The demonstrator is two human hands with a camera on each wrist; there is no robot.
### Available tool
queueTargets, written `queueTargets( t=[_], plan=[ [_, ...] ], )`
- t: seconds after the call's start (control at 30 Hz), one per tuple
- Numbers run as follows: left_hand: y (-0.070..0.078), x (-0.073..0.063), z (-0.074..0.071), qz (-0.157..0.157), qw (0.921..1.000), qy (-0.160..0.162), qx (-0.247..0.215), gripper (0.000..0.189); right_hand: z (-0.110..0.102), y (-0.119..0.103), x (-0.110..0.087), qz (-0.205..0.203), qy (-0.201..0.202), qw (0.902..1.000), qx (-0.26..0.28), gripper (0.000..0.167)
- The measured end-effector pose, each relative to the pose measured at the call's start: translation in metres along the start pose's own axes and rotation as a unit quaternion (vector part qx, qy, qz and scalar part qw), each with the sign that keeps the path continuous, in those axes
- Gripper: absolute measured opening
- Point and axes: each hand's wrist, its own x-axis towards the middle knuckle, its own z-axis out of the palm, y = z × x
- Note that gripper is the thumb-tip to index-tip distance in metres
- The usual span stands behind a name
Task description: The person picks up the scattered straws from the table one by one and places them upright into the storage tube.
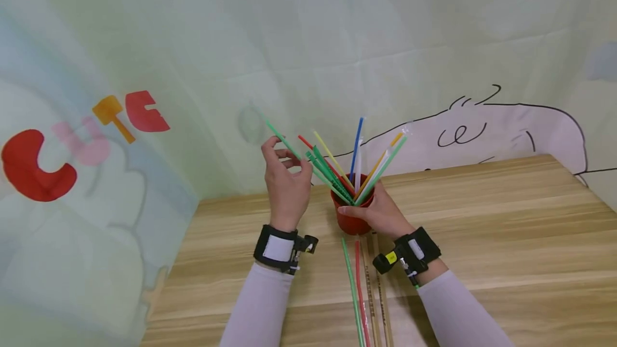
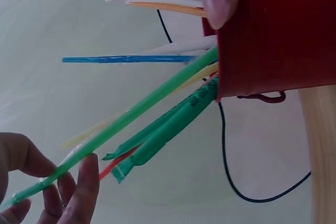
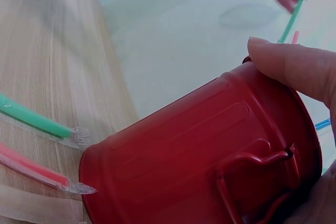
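Note:
My left hand (image 1: 289, 191) pinches a green straw (image 2: 142, 98) in clear wrap near its upper end. The straw leans left, its lower end inside a small red metal bucket (image 3: 184, 145). Around the bucket's rim curls my right hand (image 1: 388, 216), thumb at the front. Also standing in the bucket are a blue straw (image 2: 115, 60), an orange straw (image 2: 168, 9), a yellow straw (image 1: 328, 151), a red straw (image 1: 305, 142), white wrapped pieces (image 1: 358, 165), another green straw (image 1: 396, 149) and dark green wrapped sticks (image 2: 168, 129). Their lower ends are hidden.
In front of the bucket, a wrapped green straw (image 1: 354, 288), a wrapped red straw (image 1: 362, 288) and two brown paper-wrapped sticks (image 1: 370, 293) lie side by side on the wooden table (image 1: 506, 240). A printed curtain (image 1: 308, 42) hangs close behind the table.

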Motion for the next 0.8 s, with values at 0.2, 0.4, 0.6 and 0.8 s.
queueTargets(
  t=[0.2, 0.4, 0.6, 0.8],
  plan=[
    [-0.017, -0.005, 0.013, -0.027, 0.9995, -0.016, -0.002, 0.057, 0.0, -0.001, 0.0, 0.004, 0.001, 1.0, -0.004, 0.085],
    [-0.03, -0.012, 0.025, -0.05, 0.9984, -0.025, -0.006, 0.058, 0.0, -0.002, 0.0, 0.01, 0.008, 0.9999, -0.004, 0.088],
    [-0.037, -0.016, 0.033, -0.062, 0.9974, -0.035, -0.014, 0.059, 0.0, -0.005, -0.001, 0.008, 0.012, 0.9999, -0.003, 0.087],
    [-0.042, -0.018, 0.038, -0.086, 0.9954, -0.042, -0.005, 0.059, 0.0, -0.003, -0.002, 0.009, 0.01, 0.9999, -0.007, 0.086]
  ],
)
